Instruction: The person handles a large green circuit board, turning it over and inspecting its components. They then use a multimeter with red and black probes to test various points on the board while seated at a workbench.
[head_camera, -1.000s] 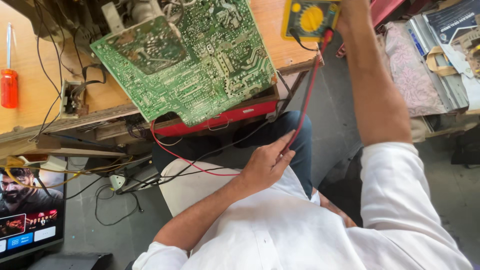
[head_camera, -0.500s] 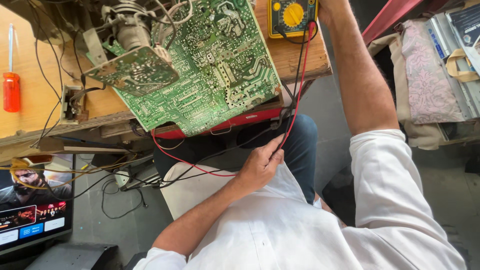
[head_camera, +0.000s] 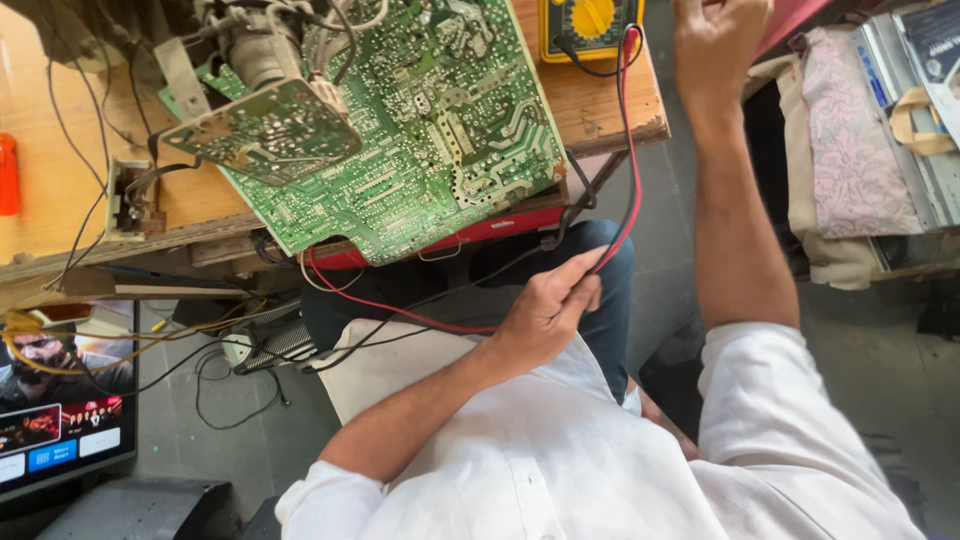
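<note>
Red and black leads (head_camera: 622, 215) pinched in left hand (head_camera: 545, 315), apparently below circuit board (head_camera: 420, 130)

A lit rectangular screen (head_camera: 62, 410) sits lower left, showing dark pictures and blue tiles.

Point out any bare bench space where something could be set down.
The wooden bench shows one bare strip, between the green circuit board and its right edge, below the yellow meter. A second bare patch lies far left, between the orange tool handle and the small grey part. The middle is crowded with boards and wires.
</note>
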